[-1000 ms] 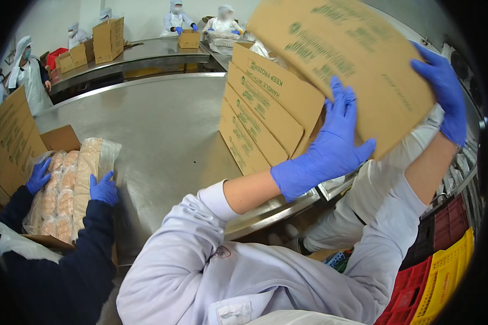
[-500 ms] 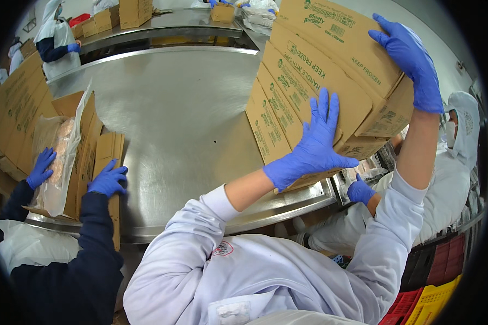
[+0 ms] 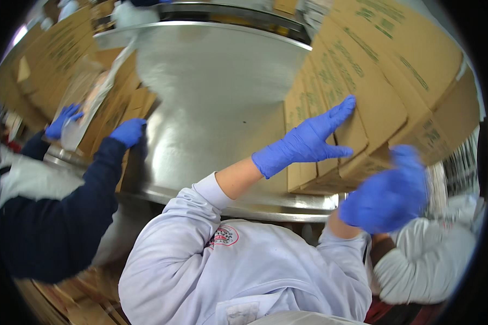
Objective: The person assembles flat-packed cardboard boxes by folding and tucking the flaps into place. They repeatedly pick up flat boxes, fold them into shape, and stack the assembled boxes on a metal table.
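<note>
Several brown cardboard cartons (image 3: 363, 92) with green print stand side by side at the right of the steel table. My left hand (image 3: 309, 138), in a blue glove, rests against the front of these cartons with its fingers stretched out and its thumb apart. Close by the cartons' lower near corner is my right hand (image 3: 387, 192), also blue-gloved. Motion smears its fingers, so whether it touches or holds anything does not show.
A steel table (image 3: 211, 108) spans the middle. At left, a co-worker's gloved hands (image 3: 127, 132) are at an open carton (image 3: 127, 70) with a plastic liner (image 3: 95, 103) and pinkish contents. Another person's white sleeve (image 3: 423, 265) is close on my right.
My right hand has come down from the cartons' top edge to beside their lower corner. My left hand stays on their front. The whole view has shifted.
</note>
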A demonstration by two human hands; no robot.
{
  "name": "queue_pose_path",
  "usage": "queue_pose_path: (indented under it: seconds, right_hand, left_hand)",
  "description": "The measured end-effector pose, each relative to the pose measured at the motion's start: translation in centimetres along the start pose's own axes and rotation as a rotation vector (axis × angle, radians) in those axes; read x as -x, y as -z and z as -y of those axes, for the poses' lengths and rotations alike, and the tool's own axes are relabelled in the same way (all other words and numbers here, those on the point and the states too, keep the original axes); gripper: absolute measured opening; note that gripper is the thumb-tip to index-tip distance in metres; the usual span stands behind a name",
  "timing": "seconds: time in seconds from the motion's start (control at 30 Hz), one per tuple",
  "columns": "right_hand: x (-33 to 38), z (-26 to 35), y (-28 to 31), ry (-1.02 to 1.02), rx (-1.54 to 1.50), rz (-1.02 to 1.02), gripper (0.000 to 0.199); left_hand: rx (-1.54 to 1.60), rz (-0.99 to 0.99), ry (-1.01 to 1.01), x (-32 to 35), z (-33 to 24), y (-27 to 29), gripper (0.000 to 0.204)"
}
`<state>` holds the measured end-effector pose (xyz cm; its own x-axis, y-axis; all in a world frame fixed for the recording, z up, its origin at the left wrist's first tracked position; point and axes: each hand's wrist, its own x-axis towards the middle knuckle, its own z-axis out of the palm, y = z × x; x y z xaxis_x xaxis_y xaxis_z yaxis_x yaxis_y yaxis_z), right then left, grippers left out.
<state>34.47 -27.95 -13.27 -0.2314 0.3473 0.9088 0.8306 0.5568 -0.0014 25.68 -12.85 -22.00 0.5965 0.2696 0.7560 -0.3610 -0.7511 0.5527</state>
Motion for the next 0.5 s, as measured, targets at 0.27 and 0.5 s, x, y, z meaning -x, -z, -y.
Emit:
queue_pose_path:
  seconds: [0.27,0.5]
  right_hand:
    - [0.6,4.1,-18.6,-0.040,-0.841,-0.012,0.023]
    - [0.6,15.0,-23.4,0.293,-1.334,0.242,0.028]
  left_hand:
    - [-0.328,-0.542,0.557,13.5,-1.3,9.4,0.023]
    - [-0.654,-1.248,1.048,26.4,-15.1,8.5,0.024]
